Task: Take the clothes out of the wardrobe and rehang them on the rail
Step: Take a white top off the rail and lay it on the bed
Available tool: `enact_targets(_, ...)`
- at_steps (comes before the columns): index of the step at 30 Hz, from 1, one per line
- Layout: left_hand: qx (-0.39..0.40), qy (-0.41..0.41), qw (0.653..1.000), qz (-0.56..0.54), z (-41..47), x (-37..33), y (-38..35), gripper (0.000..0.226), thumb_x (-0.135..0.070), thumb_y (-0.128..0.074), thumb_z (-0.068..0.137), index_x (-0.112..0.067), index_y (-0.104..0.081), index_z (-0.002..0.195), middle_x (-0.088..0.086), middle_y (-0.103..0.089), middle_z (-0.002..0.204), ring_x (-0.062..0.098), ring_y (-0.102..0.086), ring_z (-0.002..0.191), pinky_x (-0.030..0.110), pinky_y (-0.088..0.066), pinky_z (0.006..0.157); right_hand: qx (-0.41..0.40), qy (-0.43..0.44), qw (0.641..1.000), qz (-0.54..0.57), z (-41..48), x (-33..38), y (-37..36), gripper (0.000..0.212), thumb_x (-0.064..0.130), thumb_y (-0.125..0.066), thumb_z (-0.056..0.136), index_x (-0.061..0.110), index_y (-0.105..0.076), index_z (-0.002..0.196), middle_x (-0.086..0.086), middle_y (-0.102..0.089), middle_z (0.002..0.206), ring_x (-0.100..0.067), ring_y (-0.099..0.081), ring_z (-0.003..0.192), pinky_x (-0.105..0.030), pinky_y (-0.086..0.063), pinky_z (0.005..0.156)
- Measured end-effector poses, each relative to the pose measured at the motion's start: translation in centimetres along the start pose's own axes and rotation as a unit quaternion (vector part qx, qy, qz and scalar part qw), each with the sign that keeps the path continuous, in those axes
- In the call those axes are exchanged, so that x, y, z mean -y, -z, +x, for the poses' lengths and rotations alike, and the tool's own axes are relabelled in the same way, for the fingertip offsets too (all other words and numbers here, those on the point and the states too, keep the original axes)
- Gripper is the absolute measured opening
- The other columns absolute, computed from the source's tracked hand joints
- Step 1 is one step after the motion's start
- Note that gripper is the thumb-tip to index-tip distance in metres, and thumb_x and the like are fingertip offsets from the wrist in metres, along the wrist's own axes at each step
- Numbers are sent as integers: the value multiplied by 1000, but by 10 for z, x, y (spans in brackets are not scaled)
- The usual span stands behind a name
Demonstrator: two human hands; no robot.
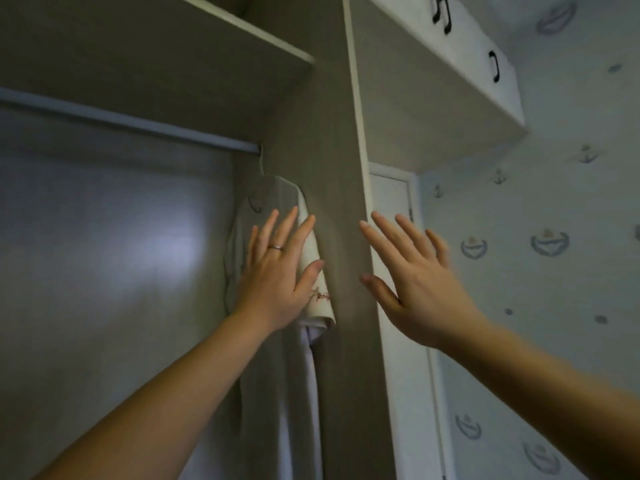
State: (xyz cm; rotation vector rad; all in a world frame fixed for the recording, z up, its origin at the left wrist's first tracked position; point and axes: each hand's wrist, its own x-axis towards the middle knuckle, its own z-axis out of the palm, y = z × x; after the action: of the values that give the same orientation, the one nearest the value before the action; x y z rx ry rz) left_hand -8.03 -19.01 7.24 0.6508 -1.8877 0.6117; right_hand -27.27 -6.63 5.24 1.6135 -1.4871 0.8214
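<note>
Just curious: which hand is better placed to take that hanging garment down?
Likely the left hand: it is at the garment inside the wardrobe; the right hand is outside, at the side panel.

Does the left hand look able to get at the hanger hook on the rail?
Probably yes: the left hand is open in front of the hanging garment, just below the hanger hook, with nothing between them.
</note>
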Motion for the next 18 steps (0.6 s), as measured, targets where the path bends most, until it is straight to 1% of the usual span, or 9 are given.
enact_targets(4, -5, 35, 999, -16, 31, 83, -19, 73, -62, -25, 92, -31, -20, 157, -2, -14, 166, 20, -2, 153, 46, -5, 123, -12, 41, 999, -16, 74, 40, -21, 68, 65, -8, 92, 38, -4, 154, 9, -5, 164, -21, 1, 151, -51, -5, 121)
enact_targets(7, 7, 70, 997, -39, 51, 134, -39, 74, -65, -26, 93, -29, -17, 158, -2, -11, 167, 21, -1, 153, 42, -7, 123, -15, 49, 998, -37, 122, 56, -42, 67, 62, -13, 95, 34, -8, 155, 7, -12, 163, -23, -6, 151, -47, -9, 122)
enact_targets(10, 29, 123, 990, -69, 69, 172, -63, 70, -58, -37, 99, -28, -15, 158, 0, -10, 167, 24, -4, 153, 41, -8, 124, 5, 43, 997, -56, 166, 60, -63, 63, 54, -29, 100, 29, -14, 155, 4, -19, 162, -23, -14, 149, -42, -18, 119)
enact_targets(12, 47, 167, 981, -84, 80, 191, -80, 71, -57, -40, 99, -26, -15, 158, 5, -12, 166, 27, -9, 152, 42, -10, 123, 13, 30, 997, -66, 196, 60, -76, 63, 52, -36, 99, 27, -19, 154, 3, -25, 159, -25, -21, 146, -42, -25, 115)
enact_targets(15, 92, 225, 966, -89, 96, 216, -106, 75, -62, -37, 98, -26, -11, 159, 8, -12, 166, 29, -9, 152, 43, -10, 123, 37, -2, 997, -65, 239, 58, -94, 63, 51, -39, 99, 24, -22, 153, 0, -30, 157, -29, -27, 142, -43, -30, 112)
enact_targets(18, 122, 264, 947, -132, 112, 233, -132, 78, -66, -34, 97, -27, -8, 159, 8, -8, 167, 30, -6, 153, 44, -7, 123, 56, -26, 995, -72, 276, 61, -111, 63, 48, -42, 98, 20, -24, 152, -6, -34, 154, -34, -34, 137, -43, -34, 109)
